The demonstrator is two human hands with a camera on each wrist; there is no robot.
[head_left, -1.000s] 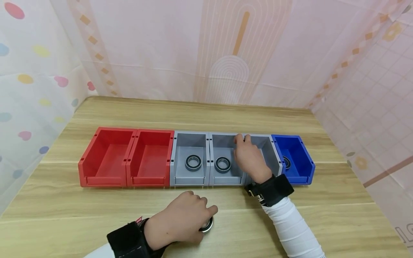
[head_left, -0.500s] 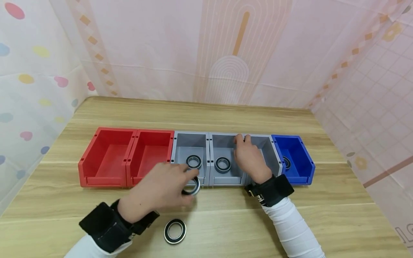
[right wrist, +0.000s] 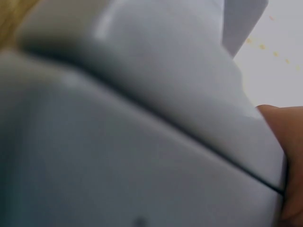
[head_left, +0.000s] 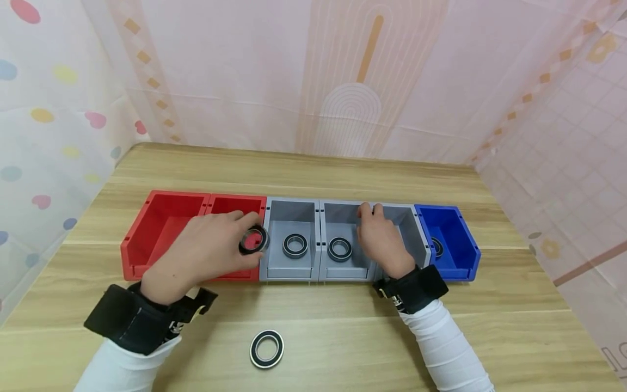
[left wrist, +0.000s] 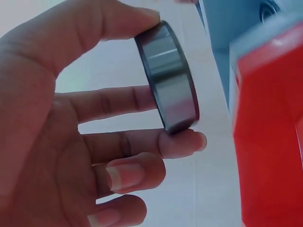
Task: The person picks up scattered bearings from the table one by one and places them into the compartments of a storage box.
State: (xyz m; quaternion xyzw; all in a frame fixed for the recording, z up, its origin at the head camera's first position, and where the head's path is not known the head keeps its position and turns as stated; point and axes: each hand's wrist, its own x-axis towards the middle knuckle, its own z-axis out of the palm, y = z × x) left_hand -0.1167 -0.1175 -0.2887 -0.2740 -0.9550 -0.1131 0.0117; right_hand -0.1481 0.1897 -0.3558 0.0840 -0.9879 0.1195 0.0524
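Observation:
My left hand (head_left: 203, 247) pinches a ball bearing (left wrist: 170, 75) between thumb and fingertips, tilted on edge. In the head view it overlaps the second red bin (head_left: 235, 204), close to the first grey bin (head_left: 291, 215). Another bearing (head_left: 253, 351) lies flat on the table nearer to me. My right hand (head_left: 384, 242) grips the adjoining walls of the middle grey bin (head_left: 338, 218) and the right grey bin (head_left: 404, 223), its fingers hooked over them. The right wrist view has these walls (right wrist: 156, 94) up close, most of that hand being hidden.
A second red bin (head_left: 166, 228) ends the row at left, a blue bin (head_left: 458, 245) at right. One bearing lies in each of the left grey, middle grey and blue bins. The wooden table (head_left: 343, 337) runs back to a patterned curtain (head_left: 245, 71).
My left hand has picked a bearing up from the table and carried it forward and left to the second red bin. The flat bearing came into sight. My right hand keeps its place.

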